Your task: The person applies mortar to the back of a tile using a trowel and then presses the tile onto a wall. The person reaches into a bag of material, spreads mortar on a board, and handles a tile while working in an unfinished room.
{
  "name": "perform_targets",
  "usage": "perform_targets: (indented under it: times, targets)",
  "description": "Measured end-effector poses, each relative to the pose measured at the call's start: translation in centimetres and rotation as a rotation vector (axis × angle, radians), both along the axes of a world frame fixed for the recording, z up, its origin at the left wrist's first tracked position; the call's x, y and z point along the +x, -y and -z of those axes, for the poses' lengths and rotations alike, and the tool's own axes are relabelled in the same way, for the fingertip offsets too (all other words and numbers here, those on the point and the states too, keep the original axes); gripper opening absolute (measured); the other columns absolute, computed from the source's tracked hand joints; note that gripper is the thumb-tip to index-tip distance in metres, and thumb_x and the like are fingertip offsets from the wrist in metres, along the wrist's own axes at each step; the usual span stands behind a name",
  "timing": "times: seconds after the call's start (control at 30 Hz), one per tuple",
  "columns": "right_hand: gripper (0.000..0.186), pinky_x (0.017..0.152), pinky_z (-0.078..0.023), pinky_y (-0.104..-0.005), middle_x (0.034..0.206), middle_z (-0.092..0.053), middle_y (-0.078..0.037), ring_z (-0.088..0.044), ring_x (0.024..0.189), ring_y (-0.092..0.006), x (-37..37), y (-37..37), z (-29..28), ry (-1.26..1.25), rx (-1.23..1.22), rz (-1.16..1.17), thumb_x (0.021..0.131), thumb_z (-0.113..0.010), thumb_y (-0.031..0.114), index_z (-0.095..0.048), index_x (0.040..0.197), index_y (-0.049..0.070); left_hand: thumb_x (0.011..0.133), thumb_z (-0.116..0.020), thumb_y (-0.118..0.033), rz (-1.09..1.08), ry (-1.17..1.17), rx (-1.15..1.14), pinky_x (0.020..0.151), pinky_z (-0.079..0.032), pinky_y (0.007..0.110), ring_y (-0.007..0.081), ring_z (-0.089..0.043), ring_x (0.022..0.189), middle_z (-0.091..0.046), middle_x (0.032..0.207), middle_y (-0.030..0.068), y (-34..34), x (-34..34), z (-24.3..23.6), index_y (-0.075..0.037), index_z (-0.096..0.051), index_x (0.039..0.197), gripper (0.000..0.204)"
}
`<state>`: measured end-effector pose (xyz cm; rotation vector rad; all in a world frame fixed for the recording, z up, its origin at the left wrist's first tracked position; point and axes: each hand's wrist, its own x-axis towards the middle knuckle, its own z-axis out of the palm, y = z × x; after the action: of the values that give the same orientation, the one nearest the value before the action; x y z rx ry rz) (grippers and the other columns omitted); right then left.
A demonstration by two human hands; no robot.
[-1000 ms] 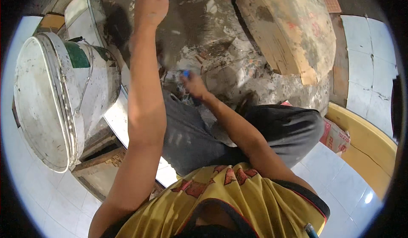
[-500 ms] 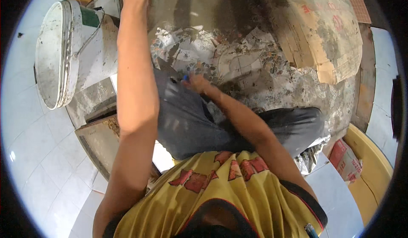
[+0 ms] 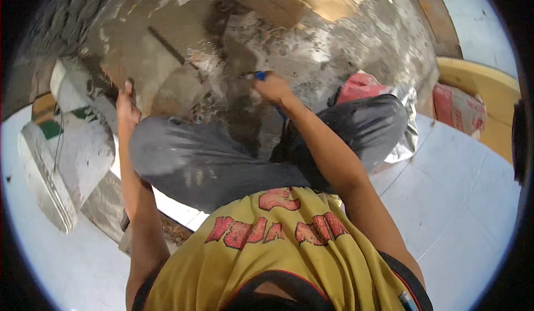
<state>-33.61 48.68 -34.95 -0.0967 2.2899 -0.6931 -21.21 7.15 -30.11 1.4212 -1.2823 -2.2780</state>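
Observation:
My right hand (image 3: 272,87) is closed around a blue-handled tool (image 3: 260,76), held low over the wet, stained floor (image 3: 311,52) in front of my crossed legs. Blue shows on both sides of the fist; the tool's working end is hard to make out against the grey floor. Beyond my left knee (image 3: 161,138), my left hand (image 3: 127,105) is raised at the edge of the wet patch, its fingers stretched and holding nothing I can see. Whether it touches the dark edge beside it, I cannot tell.
A dirty white bucket (image 3: 83,150) lies tipped at the left. Torn cardboard (image 3: 331,2) covers the far floor. By my right knee are a red and silver sack (image 3: 361,86) and, farther right, a red and white bag (image 3: 459,111) against a yellow basin (image 3: 498,127).
My left hand has come back from the far side to beside my left knee. My right hand still grips the blue-handled tool. The view has shifted, showing the red sack more fully.

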Motion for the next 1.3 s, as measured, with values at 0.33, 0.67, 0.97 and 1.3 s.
perform_targets:
  times: [0.33,0.67,0.97,1.3]
  targets:
    - [0.052,0.085,-0.051,-0.0496,0.102,-0.064,-0.033,-0.062,0.099,-0.0474,-7.8,-10.1,3.1,-0.296,0.376,0.362,0.083,-0.060,0.036,-0.055,0.112,-0.006,0.087,-0.066,-0.039,0.154,0.423,-0.516,0.092,-0.043,0.044,0.0326,-0.055,0.109,-0.059,0.122,0.0175,-1.8,6.4,9.6,0.003,-0.048,0.133,0.065]
    - [0.052,0.083,-0.050,-0.0524,0.099,-0.065,-0.030,-0.062,0.097,-0.0477,-1.6,4.3,3.4,-0.341,0.087,-0.307,0.090,-0.055,0.040,-0.048,0.120,-0.002,0.087,-0.068,-0.016,-0.181,0.093,-0.239,0.061,-0.051,0.037,0.0216,-0.061,0.073,-0.065,0.096,0.0058,-6.9,1.8,12.4,-0.004,-0.057,0.121,0.037]
    - [0.044,0.082,-0.053,-0.0465,0.104,-0.065,-0.024,-0.064,0.098,-0.0392,-10.8,7.1,4.9,-0.606,0.268,-0.520,0.090,-0.057,0.035,-0.057,0.108,-0.005,0.089,-0.063,-0.003,-0.222,-0.204,-0.207,0.084,-0.046,0.032,0.0165,-0.060,0.092,-0.067,0.108,0.0049,-7.2,2.8,14.3,-0.003,-0.057,0.125,0.037]
    - [0.042,0.073,-0.049,-0.0522,0.092,-0.064,-0.031,-0.062,0.088,-0.0471,3.4,11.0,1.1,-0.209,-0.109,-0.454,0.089,-0.060,0.033,-0.052,0.109,-0.004,0.090,-0.065,-0.014,-0.119,-0.116,-0.463,0.077,-0.048,0.035,0.0174,-0.060,0.090,-0.065,0.104,0.0028,-7.5,3.1,14.8,-0.006,-0.061,0.117,0.029]
